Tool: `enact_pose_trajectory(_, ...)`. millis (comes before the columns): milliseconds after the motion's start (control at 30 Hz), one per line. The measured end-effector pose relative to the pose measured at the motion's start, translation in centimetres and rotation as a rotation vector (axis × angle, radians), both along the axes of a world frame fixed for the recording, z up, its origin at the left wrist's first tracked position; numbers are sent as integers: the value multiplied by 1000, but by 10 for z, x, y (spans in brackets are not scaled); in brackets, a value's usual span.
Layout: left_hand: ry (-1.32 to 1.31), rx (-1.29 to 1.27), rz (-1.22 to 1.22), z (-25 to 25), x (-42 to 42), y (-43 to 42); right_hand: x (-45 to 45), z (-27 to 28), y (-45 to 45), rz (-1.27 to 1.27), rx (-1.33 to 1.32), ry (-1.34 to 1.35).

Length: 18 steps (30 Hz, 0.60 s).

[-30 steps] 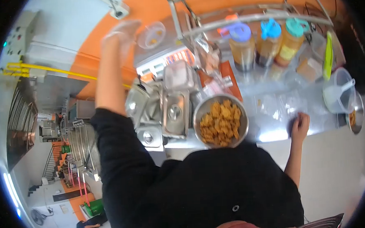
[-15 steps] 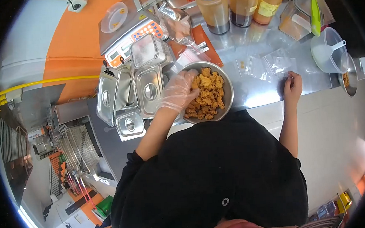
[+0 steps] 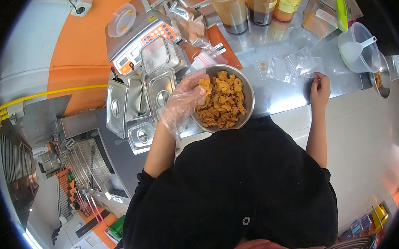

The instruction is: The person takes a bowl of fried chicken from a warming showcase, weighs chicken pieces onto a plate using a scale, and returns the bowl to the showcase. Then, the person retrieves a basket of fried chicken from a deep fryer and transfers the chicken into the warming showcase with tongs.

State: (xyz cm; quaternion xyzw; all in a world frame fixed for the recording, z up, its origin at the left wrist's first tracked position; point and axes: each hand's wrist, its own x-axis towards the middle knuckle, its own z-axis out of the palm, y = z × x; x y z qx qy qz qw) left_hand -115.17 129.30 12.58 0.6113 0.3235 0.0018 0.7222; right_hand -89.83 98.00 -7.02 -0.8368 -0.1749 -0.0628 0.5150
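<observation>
My left hand (image 3: pixel 189 94), in a clear plastic glove, pinches a piece of fried chicken (image 3: pixel 205 85) at the left rim of a steel bowl (image 3: pixel 249 92). More fried chicken pieces (image 3: pixel 225 98) fill much of the bowl. My bare right hand (image 3: pixel 320 89) rests at the counter's front edge, its fingers loosely bent and the thumb apart from the forefinger, with nothing seen in it. Just beyond its fingertips lie several small clear zip bags (image 3: pixel 302 65).
Lidded steel containers (image 3: pixel 162 97) and a scale (image 3: pixel 134 51) stand left of the bowl. Sauce jars (image 3: pixel 232 14) line the back. At the right are a clear plastic tub (image 3: pixel 354 60) with a white-handled scoop and another steel bowl (image 3: pixel 385 85) holding brown pieces.
My left hand has drawn back leftward from the pile, and a chicken piece now shows in its fingers. My right hand stays at the counter edge, shifting very little.
</observation>
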Motion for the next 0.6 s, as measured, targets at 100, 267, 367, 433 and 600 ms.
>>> enact_pose_trajectory(100, -45, -144, 65, 6, -1, -4, 0, -2, -1, 3, -6, -13)
enact_pose_trajectory(267, -102, -197, 42, -6, -5, 3, 2, -4, -1, 5, -8, -51)
enact_pose_trajectory(367, -56, -233, 142, 0, -1, -5, 2, -2, -1, 0, -16, -45)
enact_pose_trajectory(433, -55, -293, 161, 10, 6, -11, 2, -2, -1, 12, 3, -44)
enact_pose_trajectory(600, -220, -510, 194, 8, 14, -12, 1, 0, 0, 18, 14, -63)
